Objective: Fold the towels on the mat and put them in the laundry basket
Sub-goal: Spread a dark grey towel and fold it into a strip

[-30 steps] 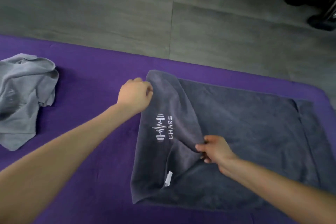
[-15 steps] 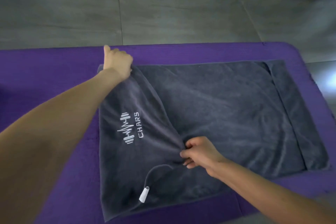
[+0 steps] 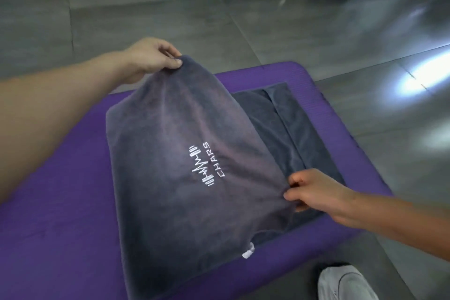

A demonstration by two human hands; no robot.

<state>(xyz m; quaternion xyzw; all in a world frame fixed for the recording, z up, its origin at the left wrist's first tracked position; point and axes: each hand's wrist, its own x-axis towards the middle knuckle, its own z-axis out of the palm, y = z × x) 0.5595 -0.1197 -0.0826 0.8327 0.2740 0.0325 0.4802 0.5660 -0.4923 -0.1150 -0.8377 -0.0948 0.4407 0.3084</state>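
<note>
Head view: left hand [image 3: 151, 58] and right hand [image 3: 316, 192] each pinch the raised grey towel [image 3: 170, 207], which screens the purple mat [image 3: 60, 202] middle; white shoe [image 3: 345, 285] near right

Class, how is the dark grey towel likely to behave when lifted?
Probably floppy: the dark grey towel sags and creases between the left hand and right hand pinching it. Likely light: fingertip pinches hold it. Probably not slippery; it looks plush.
</note>
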